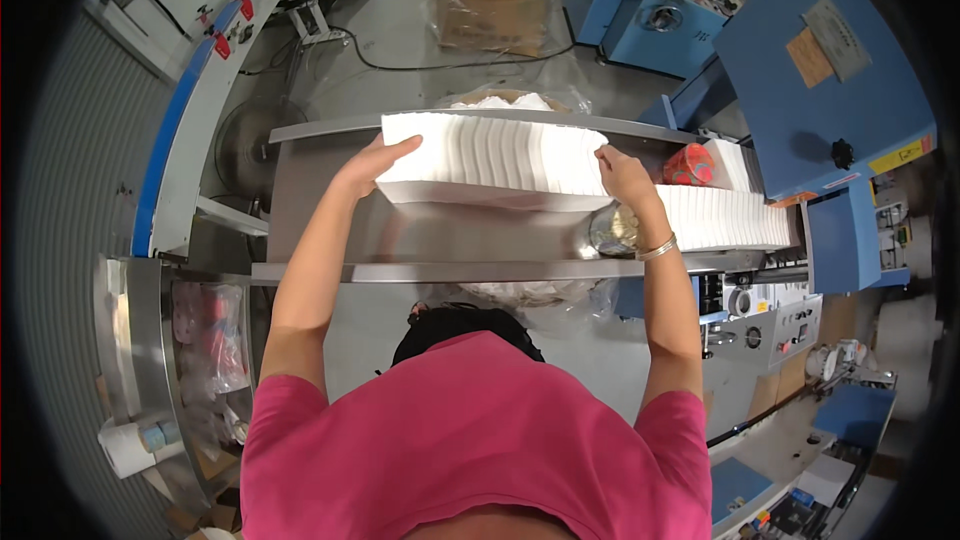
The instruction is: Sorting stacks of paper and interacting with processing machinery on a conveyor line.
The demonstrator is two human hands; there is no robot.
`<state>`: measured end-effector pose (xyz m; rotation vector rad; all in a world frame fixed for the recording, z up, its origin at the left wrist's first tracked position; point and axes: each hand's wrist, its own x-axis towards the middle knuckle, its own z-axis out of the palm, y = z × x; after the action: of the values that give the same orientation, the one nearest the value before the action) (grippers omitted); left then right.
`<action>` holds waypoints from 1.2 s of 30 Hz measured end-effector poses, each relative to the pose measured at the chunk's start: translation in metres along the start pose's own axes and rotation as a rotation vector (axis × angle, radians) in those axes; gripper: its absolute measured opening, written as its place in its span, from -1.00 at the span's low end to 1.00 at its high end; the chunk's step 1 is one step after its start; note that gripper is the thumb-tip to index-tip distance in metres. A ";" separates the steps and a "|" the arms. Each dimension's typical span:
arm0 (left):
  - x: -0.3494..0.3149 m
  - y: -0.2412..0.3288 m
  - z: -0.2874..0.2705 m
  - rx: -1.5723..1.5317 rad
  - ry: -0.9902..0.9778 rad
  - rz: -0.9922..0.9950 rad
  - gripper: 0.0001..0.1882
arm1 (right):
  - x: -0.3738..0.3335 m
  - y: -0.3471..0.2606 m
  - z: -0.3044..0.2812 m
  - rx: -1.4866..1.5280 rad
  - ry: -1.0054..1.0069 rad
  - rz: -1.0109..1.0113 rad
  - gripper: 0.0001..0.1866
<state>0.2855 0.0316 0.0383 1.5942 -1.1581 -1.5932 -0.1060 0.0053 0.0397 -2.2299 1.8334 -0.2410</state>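
Note:
A long row of white folded paper napkins (490, 155) is squeezed between my two hands over a metal trough (330, 205). My left hand (375, 163) presses its left end, thumb on top and the other fingers partly hidden behind. At the right end, my right hand (627, 178) is closed with bent fingers against the last napkins. Just below my right wrist a clear glass-like weight or jar (612, 230) rests in the trough. To the right lies a second row of white napkins (725, 218), with a red patterned cylinder (688, 166) beside it.
A large blue machine (830, 70) stands at the trough's right end. Along the left runs a blue-edged table (180, 140). Behind the trough are a plastic-wrapped brown carton (492, 0) and a black cable (450, 64) on the floor. Bagged packs (212, 335) sit at lower left.

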 end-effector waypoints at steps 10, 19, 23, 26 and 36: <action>-0.018 -0.028 -0.105 0.043 -0.083 0.090 -0.27 | -0.034 -0.101 0.067 0.830 -0.055 0.132 -0.67; -0.062 -0.078 -0.109 -0.038 -0.015 0.012 -0.27 | -0.063 -0.102 0.071 1.376 -0.452 0.447 -0.23; -0.077 -0.060 -0.085 -0.193 0.089 0.150 -0.22 | -0.059 -0.068 0.075 1.397 -0.510 0.483 -0.19; -0.082 -0.049 -0.098 -0.404 0.037 -0.057 -0.22 | -0.051 -0.092 0.060 1.539 -0.438 0.435 -0.19; -0.095 -0.050 -0.063 -0.260 0.093 0.065 -0.30 | -0.046 -0.165 0.064 1.227 -0.400 0.178 -0.31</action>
<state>0.3650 0.1270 0.0435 1.4308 -0.9045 -1.5407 0.0579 0.0859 0.0278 -1.1357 1.1169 -0.6167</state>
